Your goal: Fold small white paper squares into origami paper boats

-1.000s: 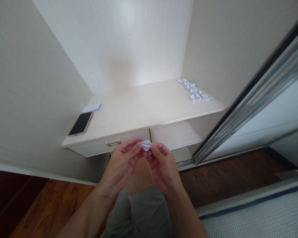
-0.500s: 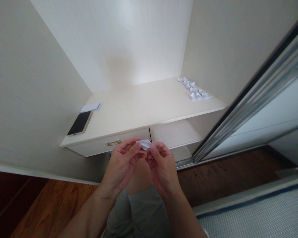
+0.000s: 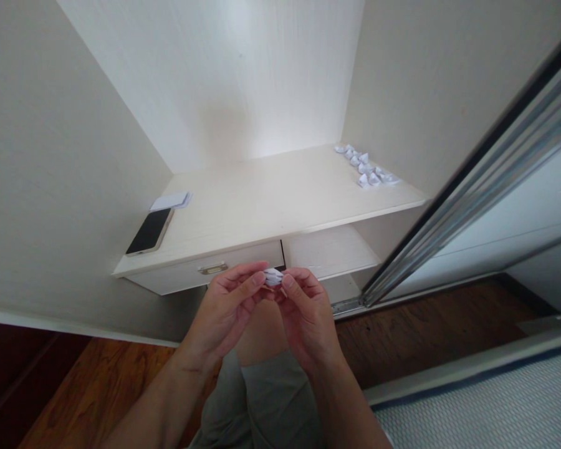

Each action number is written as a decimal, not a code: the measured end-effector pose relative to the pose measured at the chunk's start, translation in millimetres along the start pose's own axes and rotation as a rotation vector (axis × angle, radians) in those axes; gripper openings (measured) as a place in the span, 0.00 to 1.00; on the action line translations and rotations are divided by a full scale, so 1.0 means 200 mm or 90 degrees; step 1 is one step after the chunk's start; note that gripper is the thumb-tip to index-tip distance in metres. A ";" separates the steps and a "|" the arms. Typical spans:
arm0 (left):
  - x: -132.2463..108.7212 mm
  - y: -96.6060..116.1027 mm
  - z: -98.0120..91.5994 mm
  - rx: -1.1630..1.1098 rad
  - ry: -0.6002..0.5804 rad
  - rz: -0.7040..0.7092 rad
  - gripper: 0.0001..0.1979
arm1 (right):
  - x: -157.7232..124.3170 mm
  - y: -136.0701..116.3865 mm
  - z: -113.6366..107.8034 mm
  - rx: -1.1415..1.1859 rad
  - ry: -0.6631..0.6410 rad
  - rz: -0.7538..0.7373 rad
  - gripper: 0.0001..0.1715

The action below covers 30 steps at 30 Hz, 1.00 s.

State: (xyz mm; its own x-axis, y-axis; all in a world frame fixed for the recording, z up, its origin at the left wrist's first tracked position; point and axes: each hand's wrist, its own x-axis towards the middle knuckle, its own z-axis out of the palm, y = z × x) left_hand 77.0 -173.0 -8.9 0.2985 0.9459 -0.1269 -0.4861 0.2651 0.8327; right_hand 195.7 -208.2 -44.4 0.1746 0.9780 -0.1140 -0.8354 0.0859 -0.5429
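A small folded white paper is pinched between my two hands, in front of the shelf's front edge. My left hand grips its left end between thumb and fingers. At its right end, the thumb and fingers of my right hand are closed on it. Several small folded white papers lie in a cluster at the right end of the white shelf. On the left end of the shelf rests a small stack of white paper sheets, just behind a dark-screened phone.
Below the shelf is a drawer with a metal handle, beside open compartments. A sliding door's metal frame slants along the right. A textured pale mat lies at the lower right.
The folded paper has turned in my fingers and now shows layered folds with dark marks instead of a plain face. Both hands stay in nearly the same place.
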 end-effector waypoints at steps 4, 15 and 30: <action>0.01 0.05 -0.05 0.041 -0.047 -0.045 0.12 | 0.00 -0.03 -0.01 -0.035 -0.013 0.010 0.14; 0.03 0.16 -0.12 0.158 -0.105 -0.105 0.13 | -0.01 -0.07 -0.01 -0.122 -0.077 0.001 0.11; 0.01 0.18 -0.12 0.251 -0.110 -0.032 0.10 | -0.01 -0.05 -0.02 -0.201 -0.071 -0.052 0.07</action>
State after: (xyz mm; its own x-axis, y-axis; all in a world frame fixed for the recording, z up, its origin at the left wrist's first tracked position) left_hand 40.5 -157.5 8.4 0.4630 0.8797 -0.1083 -0.1259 0.1862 0.9744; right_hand 206.6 -212.3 -42.4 0.1617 0.9866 0.0235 -0.6154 0.1194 -0.7791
